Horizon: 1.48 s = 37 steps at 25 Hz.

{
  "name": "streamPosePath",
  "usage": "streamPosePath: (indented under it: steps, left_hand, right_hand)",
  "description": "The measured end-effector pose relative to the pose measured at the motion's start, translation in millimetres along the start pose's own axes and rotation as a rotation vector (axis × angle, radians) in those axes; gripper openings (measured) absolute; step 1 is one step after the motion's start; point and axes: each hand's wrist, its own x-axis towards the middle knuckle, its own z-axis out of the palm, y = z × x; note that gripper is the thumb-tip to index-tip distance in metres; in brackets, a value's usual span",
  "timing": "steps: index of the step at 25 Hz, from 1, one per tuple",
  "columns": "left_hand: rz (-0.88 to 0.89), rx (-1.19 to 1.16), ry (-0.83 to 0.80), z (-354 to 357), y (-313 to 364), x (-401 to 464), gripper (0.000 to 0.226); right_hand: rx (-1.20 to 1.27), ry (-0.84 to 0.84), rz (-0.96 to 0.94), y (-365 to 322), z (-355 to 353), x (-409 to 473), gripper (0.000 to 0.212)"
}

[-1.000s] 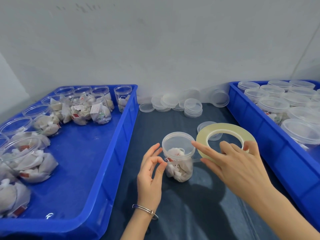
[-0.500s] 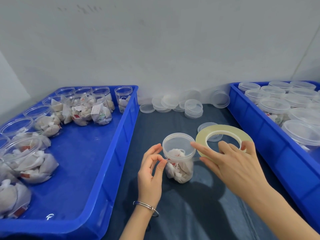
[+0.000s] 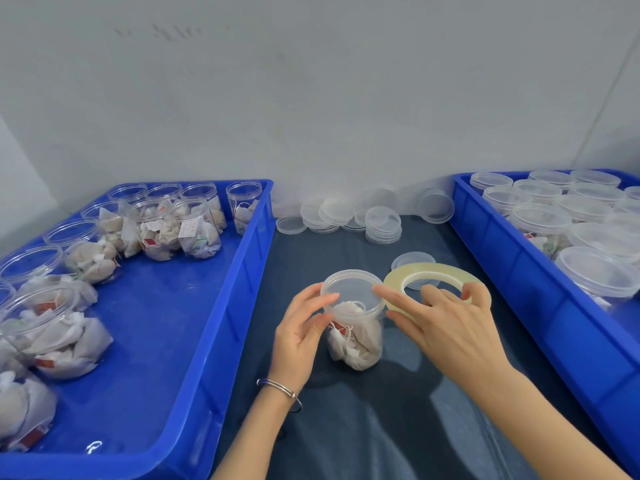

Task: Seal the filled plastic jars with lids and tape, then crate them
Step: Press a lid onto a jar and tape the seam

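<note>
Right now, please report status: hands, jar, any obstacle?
Left hand grips lidded jar. Right hand holds tape roll beside the lid. Nothing blocking.

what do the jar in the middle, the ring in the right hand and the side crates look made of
Jar: clear thin plastic, since the bags show through.
Ring of tape: yellowish translucent film, probably adhesive tape, glossy.
Crates: opaque blue moulded plastic, smooth with a slight sheen.

The left crate and right crate run off the picture's edges. The right hand covers part of the tape roll. Print on the sachet labels is too small to read.
</note>
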Motion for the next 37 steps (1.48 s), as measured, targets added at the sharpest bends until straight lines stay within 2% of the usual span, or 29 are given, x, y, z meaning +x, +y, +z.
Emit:
streamPosePath:
  steps: [3, 5, 7, 9, 10, 15, 18, 22, 24, 27, 29, 37]
  left_hand:
    - [-0.084, 0.034, -0.251, -15, 5, 11, 0.017]
    - [-0.158, 0.121, -0.373, -5, 9, 13, 0.05]
    - [-0.169, 0.222, -0.218, 17, 14, 13, 0.064]
    - [-0.118, 0.24, -0.05, 31, 11, 12, 0.06]
    - [-0.103, 0.234, -0.035, 31, 9, 14, 0.058]
    - [-0.109, 0.226, -0.146, 17, 3, 25, 0.059]
    - [-0.136, 0.204, -0.172, 14, 2, 28, 0.061]
    - [-0.165, 0.154, -0.203, 12, 0, 29, 0.064]
    - [-0.183, 0.114, -0.233, 11, 1, 30, 0.063]
    - [-0.201, 0.061, -0.281, 7, -1, 31, 0.061]
    - [-0.206, 0.04, -0.312, 5, -4, 33, 0.06]
    - [-0.242, -0.02, -0.403, -4, -7, 39, 0.064]
  right_hand:
    - [-0.011, -0.035, 0.012, -2, -2, 0, 0.043]
    - [-0.021, -0.082, 0.028, -4, -5, 1, 0.042]
    - [-0.041, -0.13, 0.032, -3, -9, 2, 0.048]
    - [-0.047, -0.147, 0.007, 5, -14, 3, 0.057]
    - [-0.053, -0.165, -0.018, 13, -17, 3, 0.06]
    - [-0.096, -0.237, -0.246, 69, -39, 1, 0.044]
    - [-0.085, -0.281, -0.285, 104, -49, -3, 0.041]
    - [-0.122, -0.386, -0.202, 119, -47, -1, 0.044]
    - [-0.196, -0.532, -0.079, 112, -38, 12, 0.046]
    - [-0.075, -0.642, 0.053, 101, -14, 35, 0.042]
    - [0.014, -0.666, 0.047, 92, 5, 48, 0.041]
    - [0.075, -0.648, -0.046, 50, 50, 85, 0.043]
